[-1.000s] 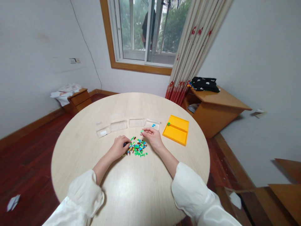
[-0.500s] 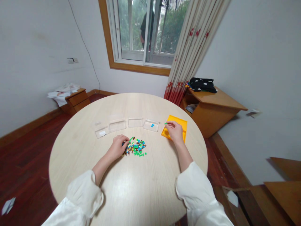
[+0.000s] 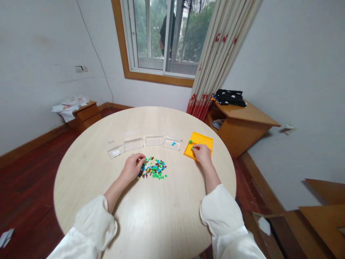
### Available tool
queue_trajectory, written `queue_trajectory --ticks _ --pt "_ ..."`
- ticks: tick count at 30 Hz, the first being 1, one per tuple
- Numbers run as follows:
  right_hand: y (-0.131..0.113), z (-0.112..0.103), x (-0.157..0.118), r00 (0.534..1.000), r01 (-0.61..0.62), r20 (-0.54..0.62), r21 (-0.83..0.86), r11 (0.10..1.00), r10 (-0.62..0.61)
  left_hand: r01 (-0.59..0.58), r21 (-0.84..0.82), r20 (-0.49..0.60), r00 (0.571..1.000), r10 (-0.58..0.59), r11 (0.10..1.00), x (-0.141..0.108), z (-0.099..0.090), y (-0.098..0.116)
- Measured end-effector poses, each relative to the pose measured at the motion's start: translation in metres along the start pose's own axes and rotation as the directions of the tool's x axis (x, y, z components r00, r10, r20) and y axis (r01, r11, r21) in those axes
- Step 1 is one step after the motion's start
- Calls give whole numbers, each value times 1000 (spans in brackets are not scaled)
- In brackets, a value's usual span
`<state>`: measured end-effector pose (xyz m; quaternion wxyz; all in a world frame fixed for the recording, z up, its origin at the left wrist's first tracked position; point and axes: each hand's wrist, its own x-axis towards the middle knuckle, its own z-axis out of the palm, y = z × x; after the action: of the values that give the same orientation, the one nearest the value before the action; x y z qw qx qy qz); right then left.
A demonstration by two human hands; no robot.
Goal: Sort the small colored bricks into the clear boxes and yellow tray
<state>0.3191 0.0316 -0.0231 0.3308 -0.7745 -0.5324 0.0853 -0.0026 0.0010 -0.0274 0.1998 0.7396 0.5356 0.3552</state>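
A loose pile of small green, blue, brown and yellow bricks [image 3: 157,169] lies on the round table. At the pile's left edge is my left hand [image 3: 132,167], its fingers closed together; what they hold, if anything, is too small to tell. My right hand [image 3: 202,153] is over the open yellow case [image 3: 203,138], with a small green piece [image 3: 192,148] at its fingertips. Another green piece [image 3: 190,142] shows in the case, just beyond the fingers. Two blue pieces [image 3: 174,144] sit in the rightmost clear box [image 3: 167,144].
Three more clear boxes stand in a row to the left: one [image 3: 153,140], a wider one [image 3: 133,144] and one with a white piece inside [image 3: 115,152]. The pale round table [image 3: 156,216] spans the middle. A wooden cabinet [image 3: 248,115] stands beyond its right edge.
My right hand has moved slightly down and right over the yellow case, and green now shows beyond the fingers. My left hand has shifted slightly left and up along the pile's edge.
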Motion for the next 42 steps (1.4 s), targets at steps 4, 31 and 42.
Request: queue_trajectory --ticks 4,31,42 --pt "3 3 0 1000 -20 24 -20 1000 20 13 -9 1 1000 -13 1000 0 -1 1" --pt "-5 -1 -4 999 -35 -16 -182 983 33 26 -9 17 1000 -26 1000 -2 0 2" --pt "-5 -1 -4 998 -9 59 -227 974 23 37 -7 14 999 -37 999 -2 -2 4"
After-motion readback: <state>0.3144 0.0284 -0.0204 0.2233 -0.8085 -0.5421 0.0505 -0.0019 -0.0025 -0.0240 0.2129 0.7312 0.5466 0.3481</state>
